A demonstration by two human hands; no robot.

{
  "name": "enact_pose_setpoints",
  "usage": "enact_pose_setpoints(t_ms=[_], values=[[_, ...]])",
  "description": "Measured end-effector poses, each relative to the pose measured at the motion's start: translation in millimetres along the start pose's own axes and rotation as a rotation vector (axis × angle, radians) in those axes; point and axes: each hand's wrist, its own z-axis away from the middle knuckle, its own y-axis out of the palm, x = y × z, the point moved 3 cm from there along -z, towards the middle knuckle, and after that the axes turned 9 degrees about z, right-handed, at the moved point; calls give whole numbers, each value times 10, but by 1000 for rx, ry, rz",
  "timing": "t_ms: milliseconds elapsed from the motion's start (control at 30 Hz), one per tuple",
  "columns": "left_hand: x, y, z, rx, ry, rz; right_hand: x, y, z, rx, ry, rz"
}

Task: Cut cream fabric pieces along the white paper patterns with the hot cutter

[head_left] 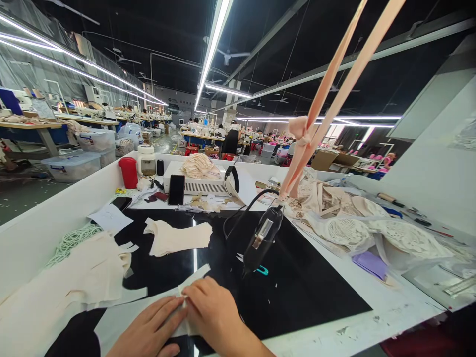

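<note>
My left hand (150, 328) lies on a pale fabric piece (117, 320), its fingers stretched out together. Beside it, my right hand (214, 310) has its fingers curled, pinching the fabric near a seam or fold; the fingertips meet those of the left. Farther back on the black glossy board (305, 277) rests a cream cut fabric piece (180, 238). A black hand-held tool (262, 238) with a cable hangs from a peach fabric strap (316, 129) to the right of my hands. Thread snips (262, 270) with a turquoise handle lie partly behind it.
A heap of cream fabric (80, 275) and green cord (72, 241) lie at left. Bagged lace pieces (345, 218) pile up at right. Behind the board are a white box (208, 186), a phone (176, 190) and a red cup (128, 172).
</note>
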Motion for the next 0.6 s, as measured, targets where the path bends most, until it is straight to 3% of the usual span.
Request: enact_pose_setpoints(t_ms=[167, 333, 433, 533, 600], values=[[16, 10, 46, -7, -72, 55, 195, 85, 199, -138, -185, 20], [11, 15, 43, -23, -29, 18, 176, 93, 278, -232, -238, -3], [0, 0, 11, -54, 3, -28, 143, -146, 223, -251, -221, -30], [-9, -1, -7, -40, 21, -73, 90, -575, 133, -254, -209, -45], [-6, 12, 3, -8, 16, -76, 15, -902, 105, -347, -194, -35]])
